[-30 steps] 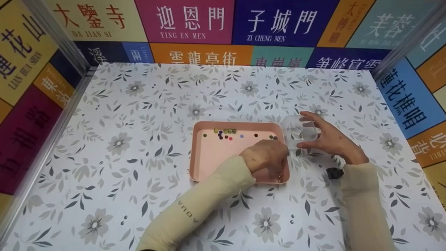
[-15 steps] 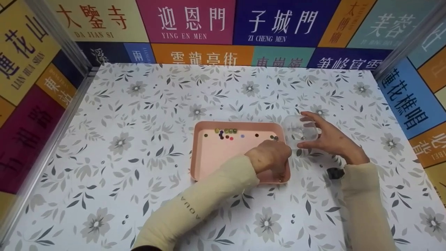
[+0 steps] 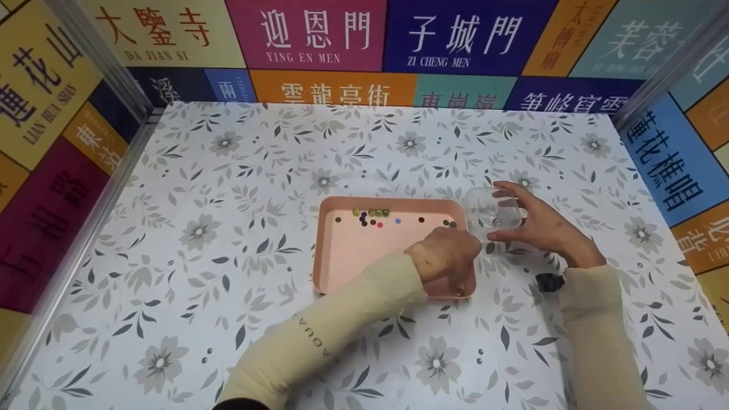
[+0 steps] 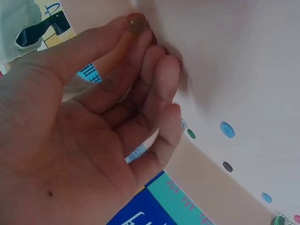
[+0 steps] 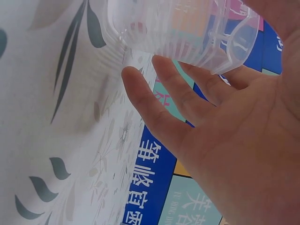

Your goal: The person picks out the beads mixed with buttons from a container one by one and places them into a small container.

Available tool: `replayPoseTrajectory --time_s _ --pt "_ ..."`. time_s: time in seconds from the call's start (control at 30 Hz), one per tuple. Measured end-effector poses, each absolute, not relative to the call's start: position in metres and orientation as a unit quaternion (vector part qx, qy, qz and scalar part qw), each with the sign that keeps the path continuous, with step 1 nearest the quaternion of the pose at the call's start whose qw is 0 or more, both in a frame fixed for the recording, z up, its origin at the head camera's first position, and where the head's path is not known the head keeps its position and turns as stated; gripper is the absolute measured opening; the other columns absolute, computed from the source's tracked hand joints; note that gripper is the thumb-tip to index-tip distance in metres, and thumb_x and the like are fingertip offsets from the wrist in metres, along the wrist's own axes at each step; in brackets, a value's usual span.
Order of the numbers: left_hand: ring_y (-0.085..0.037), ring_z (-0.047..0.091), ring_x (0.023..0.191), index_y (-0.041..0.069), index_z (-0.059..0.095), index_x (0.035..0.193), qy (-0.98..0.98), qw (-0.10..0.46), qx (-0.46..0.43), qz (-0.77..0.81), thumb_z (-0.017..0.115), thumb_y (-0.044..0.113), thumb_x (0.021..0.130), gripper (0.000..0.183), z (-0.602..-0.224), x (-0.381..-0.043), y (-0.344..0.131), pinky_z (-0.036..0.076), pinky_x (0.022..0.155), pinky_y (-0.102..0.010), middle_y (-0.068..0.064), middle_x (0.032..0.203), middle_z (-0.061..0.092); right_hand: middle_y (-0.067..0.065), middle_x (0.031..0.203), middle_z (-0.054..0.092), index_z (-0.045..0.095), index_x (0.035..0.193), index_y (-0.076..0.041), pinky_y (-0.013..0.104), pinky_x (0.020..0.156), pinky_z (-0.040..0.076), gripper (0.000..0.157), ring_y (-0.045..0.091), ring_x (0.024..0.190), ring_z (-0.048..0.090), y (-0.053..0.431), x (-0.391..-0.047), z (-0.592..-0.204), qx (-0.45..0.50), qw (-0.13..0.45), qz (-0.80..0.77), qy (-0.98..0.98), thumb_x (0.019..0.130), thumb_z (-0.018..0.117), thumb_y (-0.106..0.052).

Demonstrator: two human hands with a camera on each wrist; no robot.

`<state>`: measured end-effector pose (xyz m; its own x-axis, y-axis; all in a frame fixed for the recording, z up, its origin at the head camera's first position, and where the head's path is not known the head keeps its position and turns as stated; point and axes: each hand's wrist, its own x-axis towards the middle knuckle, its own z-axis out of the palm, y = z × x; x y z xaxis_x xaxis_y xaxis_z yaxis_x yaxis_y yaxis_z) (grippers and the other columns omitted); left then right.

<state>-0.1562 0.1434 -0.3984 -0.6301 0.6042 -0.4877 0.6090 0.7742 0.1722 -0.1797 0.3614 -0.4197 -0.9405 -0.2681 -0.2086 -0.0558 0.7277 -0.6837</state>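
Note:
My left hand [image 3: 447, 253] reaches into the right end of a shallow pink tray [image 3: 320, 250], fingers pointing down. Between its thumb and index fingertip it pinches a small brownish bead [image 4: 137, 23], close over the tray floor. Several loose beads lie along the tray's far side, among them a blue bead [image 3: 397, 221], a red bead [image 3: 380, 225] and a greenish row. My right hand [image 3: 547, 225] holds a clear plastic container [image 3: 481, 199] beside the tray's right edge, thumb and fingers curved round its sides. The container [image 5: 159, 28] shows ribbed walls in the right wrist view.
A white tablecloth [image 3: 239, 165] with grey flowers and leaves covers the table. Colourful panels with lettering [image 3: 319, 34] stand along the back and both sides. A small black device [image 3: 549, 282] sits at the right wrist.
My left hand has shifted slightly right within the tray, and its fingers now cover small beads seen earlier at the near right corner. The right hand stays round the container.

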Motion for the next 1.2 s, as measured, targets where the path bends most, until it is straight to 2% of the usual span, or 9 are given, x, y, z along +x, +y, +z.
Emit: replayPoseTrajectory --time_s 0.43,0.6,0.7,0.8,1.0,1.2 --pt "-0.016 0.059 0.090 0.022 0.075 0.107 0.906 0.243 0.347 -0.014 0.087 0.031 0.082 0.029 -0.399 -0.160 0.142 0.051 0.085 -0.028 0.004 0.098 0.069 0.019 0.163 0.040 0.024 0.165 -0.022 0.072 0.117 0.031 0.108 0.049 0.151 0.035 0.360 -0.183 -0.419 -0.079 0.146 -0.361 0.918 0.081 0.091 -0.030" --pt "-0.016 0.063 0.088 0.019 0.074 0.110 0.910 0.206 0.360 -0.018 0.073 0.023 0.096 0.015 -0.400 -0.164 0.138 0.056 0.085 -0.031 0.001 0.103 0.074 0.020 0.163 0.040 0.024 0.165 -0.019 0.071 0.115 0.034 0.108 0.049 0.150 0.036 0.361 -0.182 -0.420 -0.084 0.146 -0.363 0.916 0.081 0.091 -0.028" --pt "-0.016 0.065 0.086 0.017 0.074 0.108 0.915 0.171 0.366 -0.016 0.063 0.015 0.099 0.014 -0.400 -0.168 0.136 0.058 0.085 -0.032 0.000 0.104 0.075 0.021 0.162 0.040 0.024 0.165 -0.019 0.070 0.113 0.036 0.107 0.049 0.150 0.037 0.361 -0.182 -0.421 -0.087 0.145 -0.369 0.914 0.081 0.091 -0.027" --pt "-0.016 0.065 0.088 0.015 0.074 0.108 0.919 0.148 0.366 -0.012 0.062 0.012 0.096 0.017 -0.399 -0.173 0.135 0.058 0.085 -0.033 -0.001 0.106 0.075 0.022 0.162 0.039 0.023 0.165 -0.018 0.070 0.113 0.037 0.107 0.050 0.150 0.036 0.361 -0.182 -0.420 -0.088 0.144 -0.374 0.912 0.082 0.090 -0.026" --pt "-0.017 0.068 0.096 0.017 0.074 0.112 0.927 0.143 0.347 -0.002 0.066 0.015 0.095 0.019 -0.398 -0.180 0.133 0.059 0.086 -0.034 -0.001 0.111 0.075 0.022 0.163 0.039 0.024 0.165 -0.018 0.070 0.114 0.036 0.107 0.050 0.150 0.035 0.361 -0.181 -0.420 -0.088 0.148 -0.375 0.911 0.082 0.090 -0.027" --pt "-0.018 0.069 0.098 0.016 0.075 0.116 0.935 0.109 0.337 0.007 0.067 0.017 0.095 0.023 -0.400 -0.182 0.132 0.060 0.087 -0.035 -0.002 0.115 0.073 0.022 0.163 0.039 0.024 0.165 -0.018 0.070 0.114 0.036 0.107 0.051 0.150 0.035 0.362 -0.182 -0.421 -0.088 0.147 -0.372 0.912 0.082 0.090 -0.027"
